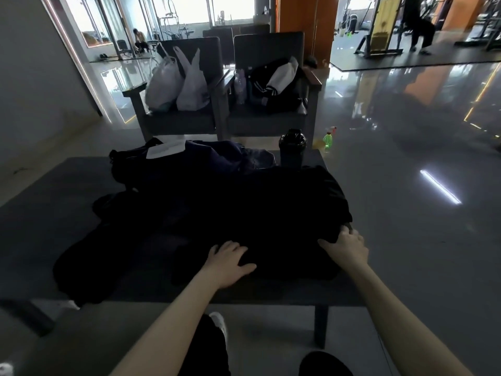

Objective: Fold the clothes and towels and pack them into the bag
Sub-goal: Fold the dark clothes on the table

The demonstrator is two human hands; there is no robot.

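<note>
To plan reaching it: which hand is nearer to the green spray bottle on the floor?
Right. The right hand grips the black garment at its right edge, toward the green spray bottle; the left hand rests on it further left.

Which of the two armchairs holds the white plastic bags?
The left armchair; white plastic bags sit on its seat, while the right armchair holds dark clothing.

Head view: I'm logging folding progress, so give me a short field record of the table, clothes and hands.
table: dark, low
black garment: spread across the table
left hand: flat on the garment, fingers spread
right hand: grips the garment's right edge
shaker bottle: upright at the table's far edge
</note>
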